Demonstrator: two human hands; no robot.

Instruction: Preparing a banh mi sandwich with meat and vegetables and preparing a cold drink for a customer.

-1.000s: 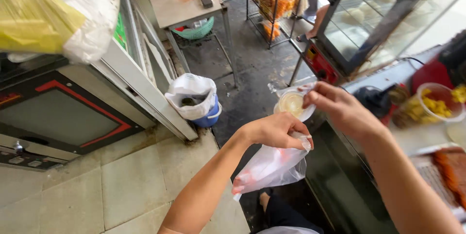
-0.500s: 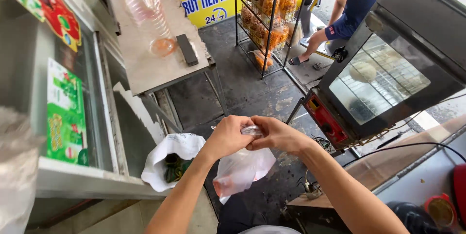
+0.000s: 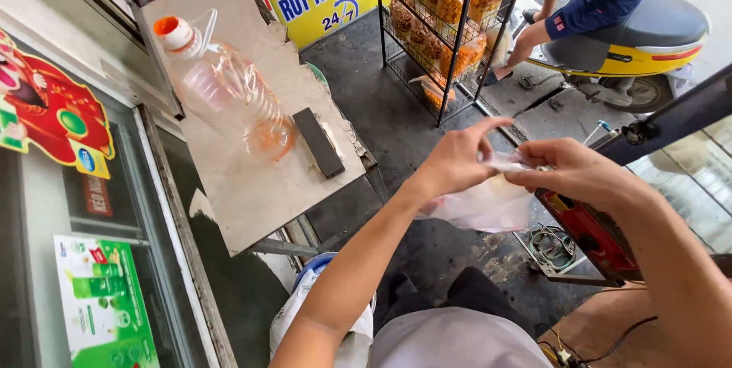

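Head view looked down on both hands held in mid-air over dark pavement: the left hand [image 3: 455, 160] and right hand [image 3: 568, 172] each pinched the gathered neck of a clear plastic bag [image 3: 488, 204], which hung between and just below them; its contents were too blurred to make out. Below the bag sat a red-fronted appliance [image 3: 587, 234], partly cut off, with coiled cable [image 3: 550, 244] beside it. To the left, a metal table [image 3: 252, 185] bore a large plastic bottle with an orange cap [image 3: 221, 89] lying tilted, and a dark flat block [image 3: 319, 141] near it. Farther off stood a wire rack of bagged snacks [image 3: 442, 17] and a yellow scooter [image 3: 633, 40] with a seated person, face out of frame. A white bag [image 3: 313, 314] sat beneath the left forearm.
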